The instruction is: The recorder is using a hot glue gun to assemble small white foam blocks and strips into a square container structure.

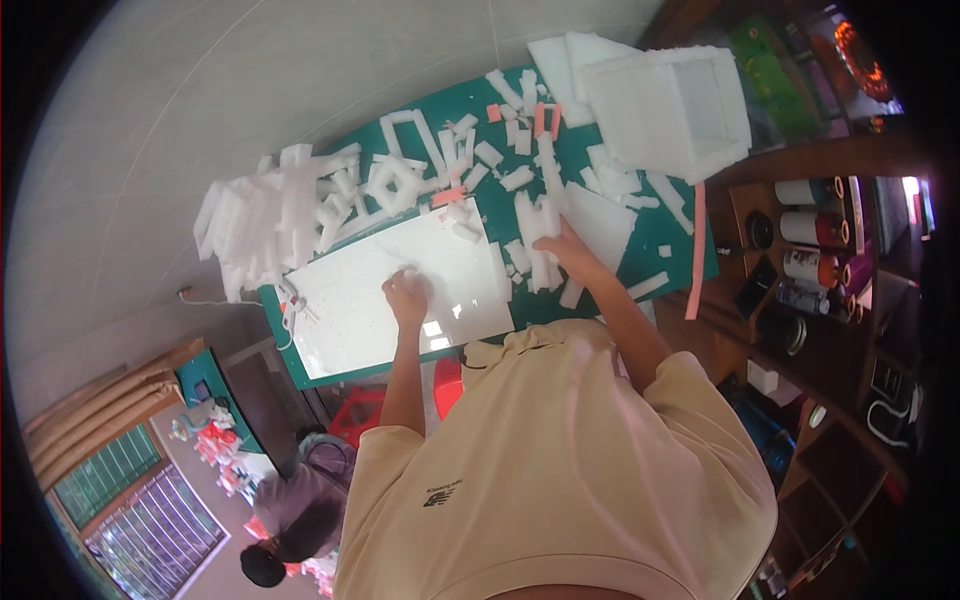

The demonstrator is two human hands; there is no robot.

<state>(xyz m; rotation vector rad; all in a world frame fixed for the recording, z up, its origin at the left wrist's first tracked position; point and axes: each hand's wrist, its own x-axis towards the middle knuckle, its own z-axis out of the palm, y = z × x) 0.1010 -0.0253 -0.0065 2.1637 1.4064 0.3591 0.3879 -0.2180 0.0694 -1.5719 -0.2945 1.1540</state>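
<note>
My left hand is closed in a pinch over a glossy white board. Something small and pale shows at its fingertips, too small to name. Further right, my right hand grips the side of a white foam block with ridged edges, its thumb lying against the foam. Just past the board's far right corner are small white foam scraps and a pink foam piece.
A green table carries a heap of white foam strips at left and a large white foam box at far right. A white cable with a plug lies by the board's left edge. Another person is at lower left.
</note>
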